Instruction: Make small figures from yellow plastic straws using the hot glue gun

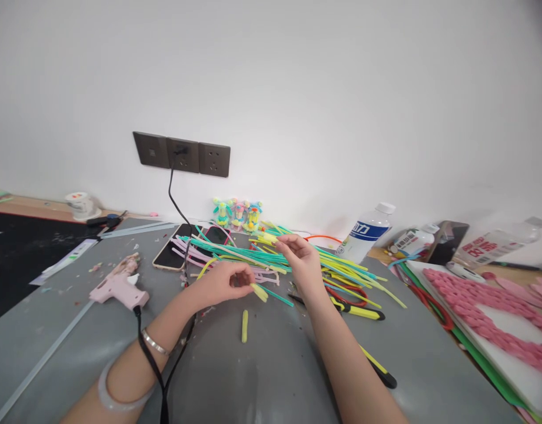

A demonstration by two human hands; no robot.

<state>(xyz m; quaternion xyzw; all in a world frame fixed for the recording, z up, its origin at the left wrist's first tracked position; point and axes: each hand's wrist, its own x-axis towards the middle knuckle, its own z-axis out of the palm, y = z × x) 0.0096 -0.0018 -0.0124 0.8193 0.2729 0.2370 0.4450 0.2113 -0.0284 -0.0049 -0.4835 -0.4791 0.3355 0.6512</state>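
Hands (306, 262) hold yellow pieces (260, 293) — a bottle's (352, 250) blue label (368, 231) bears unclear white letters (362, 228).

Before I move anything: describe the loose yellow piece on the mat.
Start at the grey mat, then the left hand over it. Below that hand in the picture is a short yellow piece. Unlike the pinched piece above it, it lies alone, untouched.

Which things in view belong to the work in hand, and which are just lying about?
Belong, judging by the hands:
yellow piece in the left hand
second yellow piece in the right hand
loose yellow strip
pipe cleaners
probably the glue gun

Seemingly just lying about:
leftmost phone
blue-labelled bottle
cup
pink braid
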